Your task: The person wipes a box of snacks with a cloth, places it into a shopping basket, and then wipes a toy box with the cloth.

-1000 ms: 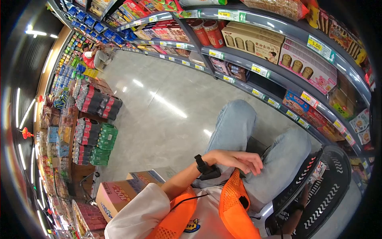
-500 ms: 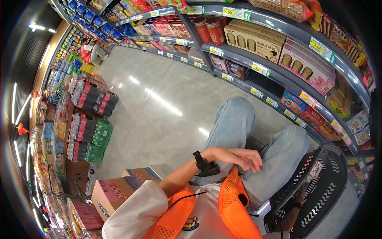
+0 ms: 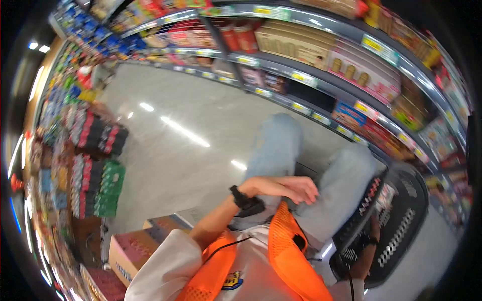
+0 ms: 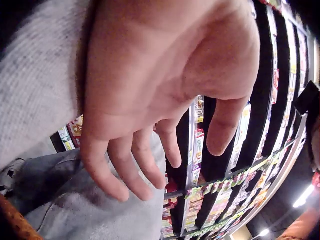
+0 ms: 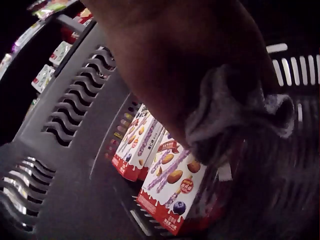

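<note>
Grey plastic formed the shopping basket (image 3: 401, 241) at the person's right side, and the right hand (image 3: 374, 224) was down inside it. Red-and-white snack boxes (image 5: 167, 192) stood upright against the basket's slatted wall, just below that hand (the wrist view was too dark to tell whether its fingers were curled or straight, or whether they touched the boxes). The left hand (image 3: 293, 188) lay across the lap over pale blue jeans (image 3: 273, 145), palm slack, fingers (image 4: 117, 172) loosely spread and holding nothing. The two hands were well apart. An orange mesh vest (image 3: 286, 251) hung over a white shirt (image 3: 165, 266). Stocked shelves (image 3: 301, 75) ran along the aisle, and a cardboard carton (image 3: 133, 246) sat on the floor (image 3: 175, 150) to the left.
</note>
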`<state>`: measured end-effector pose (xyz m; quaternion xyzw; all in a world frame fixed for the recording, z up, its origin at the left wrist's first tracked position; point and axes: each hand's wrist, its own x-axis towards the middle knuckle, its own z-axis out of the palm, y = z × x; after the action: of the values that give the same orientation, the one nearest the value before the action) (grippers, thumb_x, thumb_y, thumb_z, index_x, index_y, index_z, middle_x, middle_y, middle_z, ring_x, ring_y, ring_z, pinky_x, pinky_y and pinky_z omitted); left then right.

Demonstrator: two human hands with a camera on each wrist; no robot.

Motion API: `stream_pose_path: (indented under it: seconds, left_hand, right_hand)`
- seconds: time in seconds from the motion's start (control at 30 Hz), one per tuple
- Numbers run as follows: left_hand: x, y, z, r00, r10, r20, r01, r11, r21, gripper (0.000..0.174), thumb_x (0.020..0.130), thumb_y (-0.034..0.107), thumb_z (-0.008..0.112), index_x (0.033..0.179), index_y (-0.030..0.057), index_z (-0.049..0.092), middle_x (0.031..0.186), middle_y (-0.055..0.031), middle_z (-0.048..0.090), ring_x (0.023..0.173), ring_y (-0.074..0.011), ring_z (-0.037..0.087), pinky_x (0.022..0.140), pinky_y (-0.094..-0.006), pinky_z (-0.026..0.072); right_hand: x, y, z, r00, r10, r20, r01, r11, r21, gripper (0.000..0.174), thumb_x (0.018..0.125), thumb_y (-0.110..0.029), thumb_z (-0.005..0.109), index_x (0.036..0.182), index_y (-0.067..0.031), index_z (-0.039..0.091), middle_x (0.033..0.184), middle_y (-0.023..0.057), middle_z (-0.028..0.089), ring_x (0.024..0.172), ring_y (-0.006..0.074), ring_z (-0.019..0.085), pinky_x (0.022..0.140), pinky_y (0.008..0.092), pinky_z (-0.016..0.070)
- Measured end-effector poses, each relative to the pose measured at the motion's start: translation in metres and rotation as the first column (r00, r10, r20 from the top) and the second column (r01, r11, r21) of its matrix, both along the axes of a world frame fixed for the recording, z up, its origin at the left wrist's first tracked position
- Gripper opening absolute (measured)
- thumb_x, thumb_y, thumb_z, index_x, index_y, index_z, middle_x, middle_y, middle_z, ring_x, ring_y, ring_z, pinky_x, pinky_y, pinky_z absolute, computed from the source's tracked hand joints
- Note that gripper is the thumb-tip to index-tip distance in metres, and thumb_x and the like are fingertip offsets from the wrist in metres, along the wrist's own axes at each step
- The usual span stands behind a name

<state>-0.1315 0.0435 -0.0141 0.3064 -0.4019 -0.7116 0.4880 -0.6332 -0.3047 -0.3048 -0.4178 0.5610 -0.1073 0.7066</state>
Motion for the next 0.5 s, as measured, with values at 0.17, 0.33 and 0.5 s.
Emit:
stream_pose_path:
  seconds: [0.17, 0.33, 0.5]
  left_hand:
    - [-0.004, 0.003, 0.015, 0.999, -0.033, 0.038, 0.031, 0.998, 0.047, 0.042, 0.101, 0.021, 0.059, 0.138, 0.0037, 0.047, 0.135, -0.0092, 0.055, 0.129, -0.0201, 0.049, 0.108, -0.0367, 0.0398]
    - [-0.024, 0.037, 0.035, 0.996, -0.089, 0.011, 0.089, 0.996, 0.018, 0.048, 0.1, 0.023, 0.061, 0.14, 0.0014, 0.045, 0.141, -0.0103, 0.049, 0.133, -0.0202, 0.044, 0.11, -0.0372, 0.035]
    - [-0.021, 0.068, 0.032, 0.994, -0.078, -0.074, 0.073, 0.995, -0.069, 0.048, 0.101, 0.019, 0.057, 0.142, -0.0006, 0.042, 0.144, -0.0154, 0.047, 0.135, -0.0251, 0.043, 0.111, -0.0404, 0.0331]
  right_hand:
    - [-0.036, -0.039, -0.005, 0.339, 0.409, -0.847, -0.771, 0.637, -0.001, 0.067, 0.088, -0.029, 0.061, 0.144, 0.0017, 0.041, 0.14, 0.0263, 0.054, 0.125, 0.0356, 0.057, 0.108, 0.0417, 0.04]
    - [0.004, -0.042, 0.131, 0.515, 0.192, -0.835, -0.578, 0.797, -0.173, 0.094, 0.078, -0.04, 0.07, 0.151, 0.0054, 0.032, 0.147, 0.0302, 0.047, 0.135, 0.0401, 0.049, 0.108, 0.043, 0.0429]
    - [0.1, -0.023, 0.292, 0.606, -0.089, -0.791, -0.757, 0.241, -0.607, 0.064, 0.085, -0.024, 0.069, 0.138, 0.0029, 0.046, 0.129, 0.027, 0.055, 0.119, 0.0445, 0.056, 0.098, 0.0483, 0.0468]
